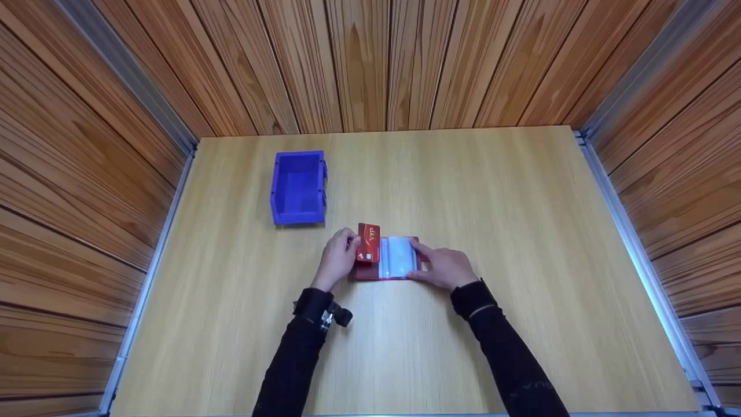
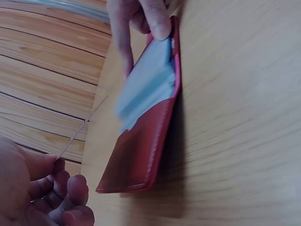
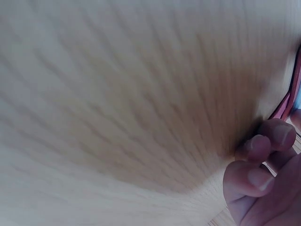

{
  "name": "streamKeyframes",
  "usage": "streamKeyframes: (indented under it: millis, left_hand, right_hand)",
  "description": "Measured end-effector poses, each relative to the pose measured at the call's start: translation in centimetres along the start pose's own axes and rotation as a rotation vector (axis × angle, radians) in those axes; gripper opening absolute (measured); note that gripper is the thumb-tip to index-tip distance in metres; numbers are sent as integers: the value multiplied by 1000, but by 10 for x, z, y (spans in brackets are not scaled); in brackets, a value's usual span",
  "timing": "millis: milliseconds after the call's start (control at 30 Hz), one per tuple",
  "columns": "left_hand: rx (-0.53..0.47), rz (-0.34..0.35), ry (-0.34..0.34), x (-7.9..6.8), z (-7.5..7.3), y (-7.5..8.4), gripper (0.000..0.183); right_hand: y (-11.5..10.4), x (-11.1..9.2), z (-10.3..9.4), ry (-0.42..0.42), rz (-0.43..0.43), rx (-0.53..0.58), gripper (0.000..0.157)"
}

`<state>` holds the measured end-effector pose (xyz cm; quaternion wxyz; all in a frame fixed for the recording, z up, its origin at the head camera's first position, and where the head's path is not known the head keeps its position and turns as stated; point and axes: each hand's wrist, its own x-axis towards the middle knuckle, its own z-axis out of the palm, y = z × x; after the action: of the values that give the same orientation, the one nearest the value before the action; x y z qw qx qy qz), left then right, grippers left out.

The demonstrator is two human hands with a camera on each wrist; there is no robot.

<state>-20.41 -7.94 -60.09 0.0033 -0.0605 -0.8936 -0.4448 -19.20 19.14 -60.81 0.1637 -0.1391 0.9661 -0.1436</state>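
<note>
My left hand pinches a red card with gold lettering by its left edge. The card overlaps the left side of an unfolded red card wallet; the left wrist view shows the card edge-on, apart from the wallet's dark red inner flap. Clear plastic sleeves stand up along the wallet's middle. From the right, my right hand grips the wallet and sleeves, thumb at the near side and a finger at the far side. The right wrist view catches curled fingers beside the wallet's edge.
A blue plastic bin stands on the wooden table, behind and to the left of my hands. Wood-plank walls and metal rails border the tabletop.
</note>
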Motion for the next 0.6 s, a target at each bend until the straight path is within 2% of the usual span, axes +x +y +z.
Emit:
streamKeyframes:
  millis: [300,500,600]
  left_hand:
    - [-53,-25,80,15,-33,-3,14]
    - [-12,-10,115,24,-57,-11,14]
    - [-8,-29,120,29,-68,-13,14]
  right_hand:
    - [0,-1,-1,9,4,14,87]
    - [0,0,1,-8,9,17,88]
    - [0,0,0,-7,12,11,88]
